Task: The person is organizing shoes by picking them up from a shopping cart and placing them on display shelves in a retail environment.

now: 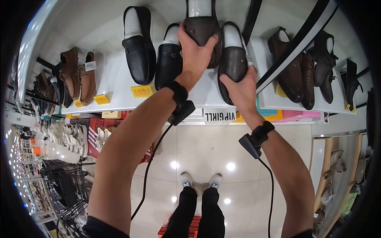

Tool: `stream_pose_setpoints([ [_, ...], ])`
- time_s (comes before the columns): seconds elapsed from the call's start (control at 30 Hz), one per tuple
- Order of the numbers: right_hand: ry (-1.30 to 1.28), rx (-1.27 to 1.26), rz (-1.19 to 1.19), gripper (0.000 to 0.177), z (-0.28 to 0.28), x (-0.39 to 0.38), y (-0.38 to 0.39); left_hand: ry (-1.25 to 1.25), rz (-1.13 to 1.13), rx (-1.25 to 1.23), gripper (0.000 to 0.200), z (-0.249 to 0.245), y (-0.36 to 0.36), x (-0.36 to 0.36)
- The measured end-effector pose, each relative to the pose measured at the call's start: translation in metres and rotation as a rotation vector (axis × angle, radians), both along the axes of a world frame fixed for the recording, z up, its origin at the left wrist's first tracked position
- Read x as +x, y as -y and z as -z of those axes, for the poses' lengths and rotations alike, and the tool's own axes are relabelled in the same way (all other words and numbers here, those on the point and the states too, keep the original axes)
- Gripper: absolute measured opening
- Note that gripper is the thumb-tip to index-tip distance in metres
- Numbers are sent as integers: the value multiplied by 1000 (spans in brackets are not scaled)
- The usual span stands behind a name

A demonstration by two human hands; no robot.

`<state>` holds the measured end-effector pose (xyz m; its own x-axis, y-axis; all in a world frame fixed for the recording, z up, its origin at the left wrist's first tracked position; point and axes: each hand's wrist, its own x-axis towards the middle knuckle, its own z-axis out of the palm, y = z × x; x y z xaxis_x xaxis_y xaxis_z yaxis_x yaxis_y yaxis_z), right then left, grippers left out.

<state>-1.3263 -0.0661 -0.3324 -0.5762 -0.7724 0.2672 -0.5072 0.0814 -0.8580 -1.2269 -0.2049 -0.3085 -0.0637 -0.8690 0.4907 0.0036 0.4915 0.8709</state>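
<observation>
Left hand clasps one loafer, right hand a second loafer. From overhead, both seem light, pliable; sides offer purchase.

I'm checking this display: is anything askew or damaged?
The dark loafer in the left hand is out of line with the similar loafer in the right hand: it appears farther from the shelf's front edge. No damage shows.

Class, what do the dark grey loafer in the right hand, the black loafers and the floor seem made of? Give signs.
Dark grey loafer: perhaps leather or imitation leather, low sheen on its smooth upper.
Black loafers: also leather-like, slightly glossy, with soft highlights.
Floor: probably polished tile; lights reflect between joint lines.
</observation>
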Motion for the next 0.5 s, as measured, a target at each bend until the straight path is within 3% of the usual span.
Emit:
stream_pose_setpoints([
  [0.3, 16, -10, -39, 62, -3, -11, 13, 112, -73, 7, 101, 9, 32, -12],
  [0.37, -6, 26, -56, 66, -6, -17, 18, 169, -104, 162, 104, 3, 35, -13],
  [0.43, -33, 72, -55, 74, -10, -16, 14, 182, -72, 186, 104, 0, 33, -12],
  [0.5, -38, 67, -77, 92, -11, -15, 11, 169, -44, 203, 106, -1, 30, -9],
])
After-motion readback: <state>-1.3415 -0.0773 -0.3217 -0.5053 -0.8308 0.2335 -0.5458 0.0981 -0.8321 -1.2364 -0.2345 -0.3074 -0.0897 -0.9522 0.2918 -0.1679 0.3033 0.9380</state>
